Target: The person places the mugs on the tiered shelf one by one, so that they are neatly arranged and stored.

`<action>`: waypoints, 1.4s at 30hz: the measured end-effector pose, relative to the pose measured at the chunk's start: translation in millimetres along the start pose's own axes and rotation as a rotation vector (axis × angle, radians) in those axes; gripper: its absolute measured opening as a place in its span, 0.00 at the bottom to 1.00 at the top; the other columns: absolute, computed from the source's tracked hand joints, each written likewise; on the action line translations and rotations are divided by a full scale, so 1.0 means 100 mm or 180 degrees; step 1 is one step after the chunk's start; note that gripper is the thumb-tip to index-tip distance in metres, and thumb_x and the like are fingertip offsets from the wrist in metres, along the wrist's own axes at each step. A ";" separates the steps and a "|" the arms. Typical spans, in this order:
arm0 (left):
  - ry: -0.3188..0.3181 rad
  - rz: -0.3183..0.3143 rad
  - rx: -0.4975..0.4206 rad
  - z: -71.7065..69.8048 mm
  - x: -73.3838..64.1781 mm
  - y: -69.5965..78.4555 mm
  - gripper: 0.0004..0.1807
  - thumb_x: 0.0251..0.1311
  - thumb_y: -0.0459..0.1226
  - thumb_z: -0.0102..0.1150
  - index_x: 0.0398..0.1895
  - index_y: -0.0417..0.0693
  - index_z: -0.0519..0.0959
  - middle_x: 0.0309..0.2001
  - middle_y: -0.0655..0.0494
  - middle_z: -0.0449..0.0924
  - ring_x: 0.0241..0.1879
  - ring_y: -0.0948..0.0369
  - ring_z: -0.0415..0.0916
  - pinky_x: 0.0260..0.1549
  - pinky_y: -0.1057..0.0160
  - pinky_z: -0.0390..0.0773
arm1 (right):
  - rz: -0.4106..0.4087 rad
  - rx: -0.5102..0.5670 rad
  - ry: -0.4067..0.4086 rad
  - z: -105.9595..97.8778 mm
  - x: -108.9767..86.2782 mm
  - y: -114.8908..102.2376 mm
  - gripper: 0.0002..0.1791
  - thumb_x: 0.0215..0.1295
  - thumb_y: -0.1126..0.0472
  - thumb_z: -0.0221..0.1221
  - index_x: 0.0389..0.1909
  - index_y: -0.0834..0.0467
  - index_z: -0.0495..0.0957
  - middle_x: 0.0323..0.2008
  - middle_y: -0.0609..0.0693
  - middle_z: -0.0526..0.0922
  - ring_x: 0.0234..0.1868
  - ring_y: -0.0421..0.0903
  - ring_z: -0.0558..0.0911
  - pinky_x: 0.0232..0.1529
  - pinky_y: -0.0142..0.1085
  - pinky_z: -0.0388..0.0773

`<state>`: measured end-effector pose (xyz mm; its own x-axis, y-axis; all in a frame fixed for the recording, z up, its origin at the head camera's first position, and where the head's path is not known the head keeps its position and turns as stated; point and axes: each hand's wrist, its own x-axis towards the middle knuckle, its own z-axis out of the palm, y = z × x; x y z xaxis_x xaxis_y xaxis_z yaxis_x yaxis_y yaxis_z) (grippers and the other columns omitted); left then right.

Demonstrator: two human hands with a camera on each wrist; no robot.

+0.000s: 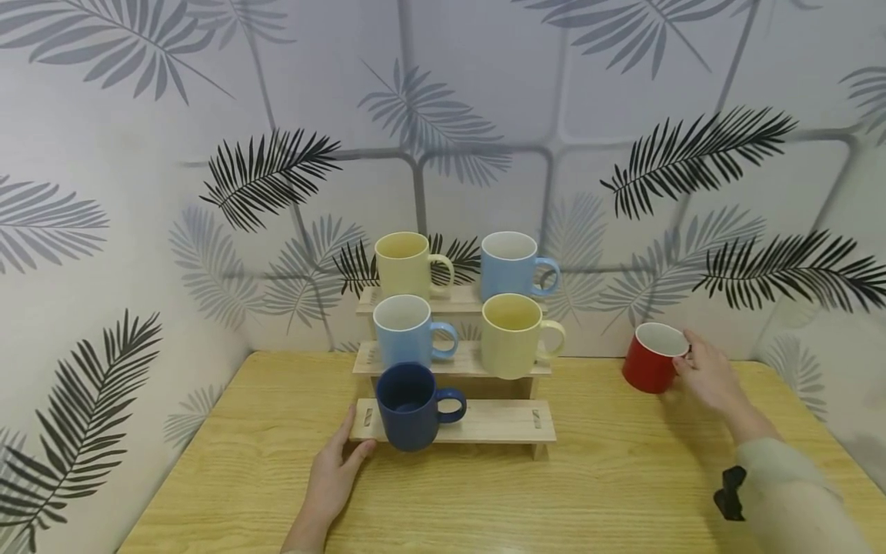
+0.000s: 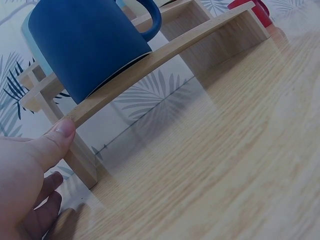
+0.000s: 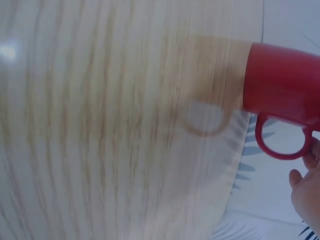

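My left hand (image 1: pixel 332 473) grips the front left corner of a three-tier wooden rack (image 1: pixel 491 423), the thumb (image 2: pixel 64 129) against the bottom board's front edge. On that board, close to this hand, stands a dark blue mug (image 1: pixel 408 419), upright with its handle to the right. Far to the right, my right hand (image 1: pixel 713 377) pinches a red mug (image 1: pixel 649 368), white inside, by its handle (image 3: pixel 284 156). The red mug is close over the table near the wall. Part of the right hand lies outside the right wrist view.
The middle tier carries a light blue mug (image 1: pixel 401 338) and a yellow mug (image 1: pixel 511 342). On the top tier are another yellow mug (image 1: pixel 403 269) and another light blue mug (image 1: pixel 508 269). Leaf-patterned walls (image 1: pixel 484 100) border the wooden table (image 1: pixel 602 469) behind and at both sides.
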<state>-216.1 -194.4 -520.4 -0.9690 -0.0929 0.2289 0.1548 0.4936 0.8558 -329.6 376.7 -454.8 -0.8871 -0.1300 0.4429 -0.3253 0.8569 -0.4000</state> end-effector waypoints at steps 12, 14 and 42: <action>0.0002 0.0013 -0.0010 -0.01 0.02 0.02 0.40 0.62 0.45 0.59 0.74 0.46 0.55 0.67 0.40 0.62 0.63 0.46 0.64 0.62 0.45 0.62 | 0.0231 0.0367 0.0011 -0.02 -0.05 0.00 0.29 0.69 0.55 0.57 0.55 0.77 0.66 0.47 0.74 0.73 0.49 0.70 0.70 0.50 0.63 0.64; 0.0004 0.0024 -0.0013 -0.01 0.02 0.03 0.39 0.62 0.44 0.60 0.74 0.45 0.55 0.67 0.39 0.63 0.63 0.46 0.65 0.62 0.45 0.63 | 0.0425 0.0535 -0.0008 0.00 -0.09 -0.05 0.31 0.69 0.53 0.57 0.57 0.77 0.64 0.48 0.74 0.72 0.50 0.69 0.70 0.51 0.63 0.67; -0.0008 0.0012 0.0004 0.01 0.00 0.02 0.39 0.63 0.46 0.59 0.74 0.46 0.55 0.68 0.40 0.60 0.65 0.45 0.62 0.62 0.45 0.62 | 0.1384 0.1029 0.0466 0.21 -0.43 -0.45 0.22 0.63 0.52 0.63 0.41 0.70 0.75 0.29 0.56 0.84 0.23 0.29 0.75 0.24 0.25 0.73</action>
<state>-215.6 -193.0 -519.4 -0.9689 -0.0888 0.2310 0.1584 0.4950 0.8543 -283.9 332.8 -472.8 -0.9148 0.2915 0.2797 -0.0439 0.6166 -0.7861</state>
